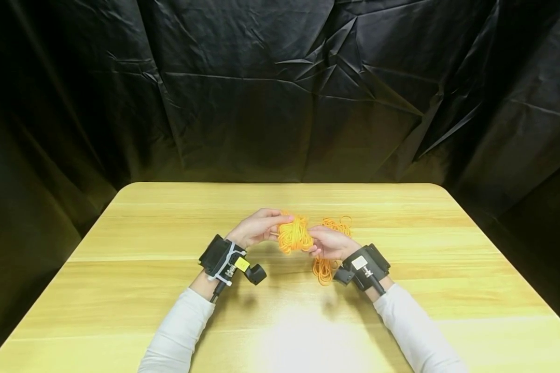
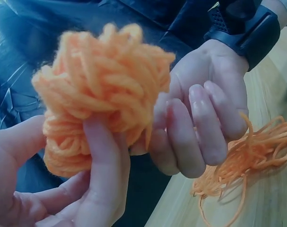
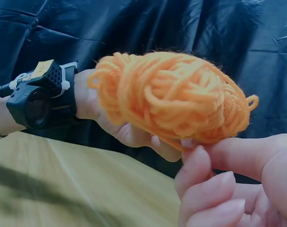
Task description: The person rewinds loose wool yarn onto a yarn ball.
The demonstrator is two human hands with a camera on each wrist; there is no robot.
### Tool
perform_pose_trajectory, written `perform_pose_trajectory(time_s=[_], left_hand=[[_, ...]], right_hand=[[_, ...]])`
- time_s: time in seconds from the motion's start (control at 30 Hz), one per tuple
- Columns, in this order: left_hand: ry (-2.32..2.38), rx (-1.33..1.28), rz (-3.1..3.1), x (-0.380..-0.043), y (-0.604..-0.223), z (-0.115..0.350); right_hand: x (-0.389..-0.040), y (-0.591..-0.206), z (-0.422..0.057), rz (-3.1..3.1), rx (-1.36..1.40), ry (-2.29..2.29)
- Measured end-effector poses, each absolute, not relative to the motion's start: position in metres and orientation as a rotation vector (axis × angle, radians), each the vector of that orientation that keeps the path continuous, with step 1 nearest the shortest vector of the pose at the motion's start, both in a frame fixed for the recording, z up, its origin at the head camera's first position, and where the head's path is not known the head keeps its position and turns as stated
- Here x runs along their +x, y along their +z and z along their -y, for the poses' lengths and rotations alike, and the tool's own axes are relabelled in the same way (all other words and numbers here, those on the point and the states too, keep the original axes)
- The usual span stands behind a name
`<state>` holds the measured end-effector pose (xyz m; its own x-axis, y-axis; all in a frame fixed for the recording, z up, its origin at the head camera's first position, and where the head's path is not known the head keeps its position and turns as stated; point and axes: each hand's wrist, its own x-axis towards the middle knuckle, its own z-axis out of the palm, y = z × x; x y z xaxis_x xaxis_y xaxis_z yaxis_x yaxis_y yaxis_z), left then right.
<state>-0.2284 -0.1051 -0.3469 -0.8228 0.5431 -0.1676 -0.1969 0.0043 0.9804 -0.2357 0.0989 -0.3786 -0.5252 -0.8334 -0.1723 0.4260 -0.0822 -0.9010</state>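
Note:
A wound ball of orange yarn (image 1: 295, 235) is held up over the table between both hands. My left hand (image 1: 260, 228) grips it from the left, its thumb and fingers around one end, as the left wrist view shows with a finger (image 2: 103, 156) pressed on the ball. On the right side my right hand (image 1: 331, 242) pinches a strand of the yarn between thumb and fingertips close under the ball (image 3: 176, 97). A loose heap of the same yarn (image 2: 247, 156) lies on the table beneath and beside the right hand, partly hidden by it in the head view.
The light wooden table (image 1: 168, 311) has rounded far corners. Behind it hangs a creased black sheet (image 1: 242, 119). Each wrist wears a black strap with a small camera (image 1: 255, 273).

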Motion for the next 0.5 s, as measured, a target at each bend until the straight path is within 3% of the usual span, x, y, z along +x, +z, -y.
perform_pose_trajectory(time_s=[0.5], left_hand=[[1.811,0.372,-1.732,-0.225,-0.347,0.106]], right_hand=[[-0.239,-0.361,-0.095,-1.412,-0.247,-1.867]])
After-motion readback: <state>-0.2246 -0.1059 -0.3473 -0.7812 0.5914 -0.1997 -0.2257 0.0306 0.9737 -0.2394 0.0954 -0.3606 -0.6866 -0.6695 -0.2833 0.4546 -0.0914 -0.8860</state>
